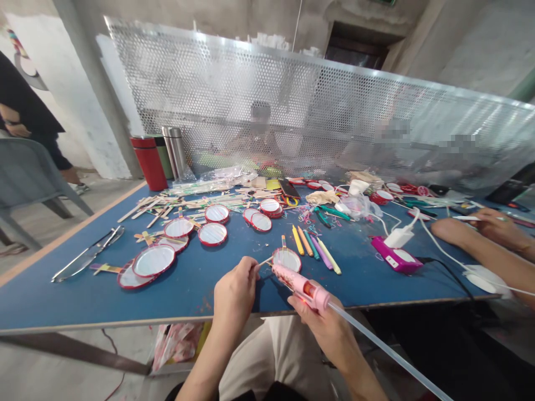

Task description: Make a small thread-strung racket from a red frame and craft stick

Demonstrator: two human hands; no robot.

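Observation:
My left hand (236, 287) is closed, pinching a thin wooden craft stick (264, 262) between thumb and fingertips. In my right hand (328, 326) is a pink hot glue gun (307, 287), with a long clear glue stick (388, 348) running out of its back. The gun's nozzle meets or nearly meets the tip of the craft stick; contact cannot be made out. Just behind them a round red-rimmed disc (288, 259) with a pale face lies on the table, a short coloured stick (283, 241) at its far edge.
More red-rimmed discs (154, 260) and loose craft sticks (154, 209) cover the left side of the blue table (75, 301). Several pastel markers (316, 248) lie beyond the gun. A purple power strip (395, 256), cables, and another person's arms (472, 234) are at right; glasses (90, 253) lie left.

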